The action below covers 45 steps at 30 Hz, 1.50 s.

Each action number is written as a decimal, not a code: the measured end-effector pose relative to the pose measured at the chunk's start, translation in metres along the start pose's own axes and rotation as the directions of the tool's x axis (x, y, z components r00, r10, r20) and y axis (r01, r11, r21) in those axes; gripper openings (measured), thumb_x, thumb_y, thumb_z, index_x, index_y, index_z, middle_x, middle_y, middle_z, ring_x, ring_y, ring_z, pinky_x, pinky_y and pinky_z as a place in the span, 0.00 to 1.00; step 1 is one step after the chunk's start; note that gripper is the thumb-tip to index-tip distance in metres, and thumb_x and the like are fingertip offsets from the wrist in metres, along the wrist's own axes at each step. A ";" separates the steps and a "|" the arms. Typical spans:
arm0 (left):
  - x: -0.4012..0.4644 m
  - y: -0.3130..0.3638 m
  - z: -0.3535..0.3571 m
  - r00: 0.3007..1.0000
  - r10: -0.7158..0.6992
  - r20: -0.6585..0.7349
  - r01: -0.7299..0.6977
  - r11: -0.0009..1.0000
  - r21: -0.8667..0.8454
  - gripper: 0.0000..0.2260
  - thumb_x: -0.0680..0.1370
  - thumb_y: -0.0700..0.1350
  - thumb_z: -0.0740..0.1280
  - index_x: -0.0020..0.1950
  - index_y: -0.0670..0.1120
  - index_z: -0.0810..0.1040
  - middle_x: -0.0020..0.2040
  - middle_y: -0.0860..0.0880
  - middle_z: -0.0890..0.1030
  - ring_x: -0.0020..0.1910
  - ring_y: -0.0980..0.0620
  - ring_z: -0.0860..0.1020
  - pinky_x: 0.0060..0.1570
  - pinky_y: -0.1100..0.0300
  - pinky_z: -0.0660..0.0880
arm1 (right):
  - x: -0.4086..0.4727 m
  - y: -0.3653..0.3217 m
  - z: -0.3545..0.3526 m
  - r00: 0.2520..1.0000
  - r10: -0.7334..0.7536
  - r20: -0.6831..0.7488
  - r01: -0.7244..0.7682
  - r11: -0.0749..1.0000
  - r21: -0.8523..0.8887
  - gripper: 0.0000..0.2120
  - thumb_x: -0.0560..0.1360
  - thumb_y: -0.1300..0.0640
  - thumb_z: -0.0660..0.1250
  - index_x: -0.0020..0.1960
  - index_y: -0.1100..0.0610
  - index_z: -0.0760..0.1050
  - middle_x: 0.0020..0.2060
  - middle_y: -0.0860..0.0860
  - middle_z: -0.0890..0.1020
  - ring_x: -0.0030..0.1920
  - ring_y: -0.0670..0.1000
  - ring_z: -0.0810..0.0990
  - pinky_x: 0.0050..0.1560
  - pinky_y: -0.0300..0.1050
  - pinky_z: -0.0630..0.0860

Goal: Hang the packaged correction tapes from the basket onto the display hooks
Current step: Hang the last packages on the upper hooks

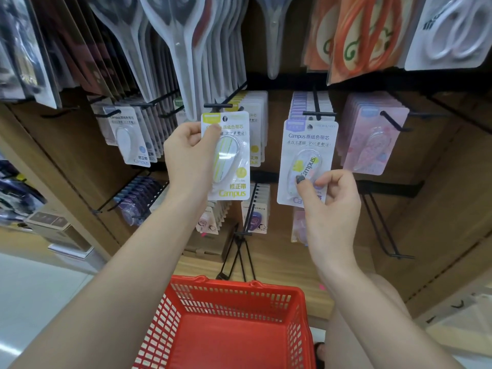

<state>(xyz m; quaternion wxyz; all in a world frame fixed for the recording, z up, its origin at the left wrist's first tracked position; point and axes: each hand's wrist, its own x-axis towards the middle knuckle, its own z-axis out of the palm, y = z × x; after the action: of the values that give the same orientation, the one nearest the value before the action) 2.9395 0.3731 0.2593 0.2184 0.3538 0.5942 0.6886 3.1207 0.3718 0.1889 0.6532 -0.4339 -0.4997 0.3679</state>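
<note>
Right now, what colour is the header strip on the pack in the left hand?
Yellow, on the yellow-striped correction tape pack; head view.

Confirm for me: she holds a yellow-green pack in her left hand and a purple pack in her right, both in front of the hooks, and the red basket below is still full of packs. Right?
Not quite. The head view shows the red basket with a bare floor and no packs visible. The rest holds: the left hand grips the yellow-green pack, the right hand pinches the purple pack, both before the hooks.
</note>
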 end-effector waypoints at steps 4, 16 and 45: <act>0.000 0.001 -0.001 1.000 0.019 -0.013 -0.018 0.999 0.030 0.04 0.78 0.47 0.72 0.46 0.48 0.83 0.46 0.40 0.86 0.49 0.35 0.84 0.53 0.36 0.81 | -0.003 -0.001 0.000 1.000 -0.004 -0.001 0.004 1.000 0.005 0.15 0.77 0.58 0.74 0.43 0.49 0.68 0.47 0.60 0.83 0.51 0.59 0.85 0.49 0.69 0.80; 0.012 -0.013 0.004 1.000 0.019 0.017 -0.021 0.996 0.082 0.09 0.80 0.49 0.71 0.50 0.43 0.82 0.40 0.43 0.80 0.40 0.49 0.78 0.52 0.45 0.81 | 0.012 0.006 -0.003 1.000 -0.007 0.011 0.008 0.999 -0.045 0.15 0.77 0.57 0.75 0.42 0.50 0.69 0.38 0.55 0.78 0.41 0.54 0.81 0.43 0.53 0.75; 0.059 -0.053 0.050 0.997 -0.070 0.017 0.064 0.970 0.236 0.17 0.83 0.60 0.64 0.56 0.46 0.67 0.43 0.51 0.72 0.42 0.51 0.73 0.41 0.57 0.69 | 0.042 0.027 0.003 0.999 0.009 -0.045 -0.021 0.964 -0.264 0.18 0.75 0.51 0.77 0.44 0.50 0.66 0.44 0.54 0.78 0.41 0.48 0.76 0.36 0.32 0.70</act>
<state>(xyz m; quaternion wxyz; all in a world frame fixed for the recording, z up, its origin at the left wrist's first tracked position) 2.9319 0.4596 0.2232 0.2053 0.3656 0.6804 0.6010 3.1259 0.4205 0.1784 0.5975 -0.5290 -0.5266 0.2932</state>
